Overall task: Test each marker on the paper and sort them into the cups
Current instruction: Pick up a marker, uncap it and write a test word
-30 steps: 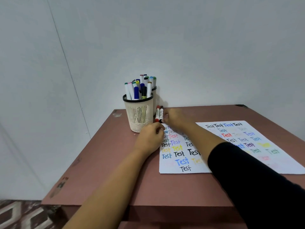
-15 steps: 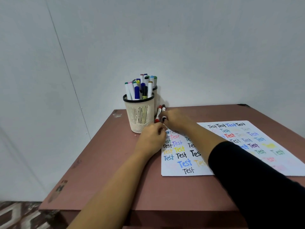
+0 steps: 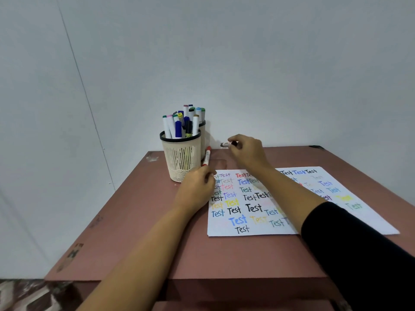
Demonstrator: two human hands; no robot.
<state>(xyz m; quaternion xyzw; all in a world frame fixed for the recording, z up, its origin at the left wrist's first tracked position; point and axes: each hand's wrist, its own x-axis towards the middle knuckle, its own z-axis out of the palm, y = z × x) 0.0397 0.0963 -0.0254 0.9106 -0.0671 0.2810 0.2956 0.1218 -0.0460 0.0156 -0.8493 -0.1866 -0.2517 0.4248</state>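
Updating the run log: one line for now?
left hand: holds red marker beside front cup | right hand: holds dark marker above table | paper: many Test words

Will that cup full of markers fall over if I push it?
Probably, if pushed high: the front cup is tall and its markers stick up past the rim. Its slotted plastic looks light, so a low push likely slides it.

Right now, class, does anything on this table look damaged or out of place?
The table top is scuffed, with a whitish mark at its back left corner and worn patches along the left edge. One red marker sits beside the front cup.
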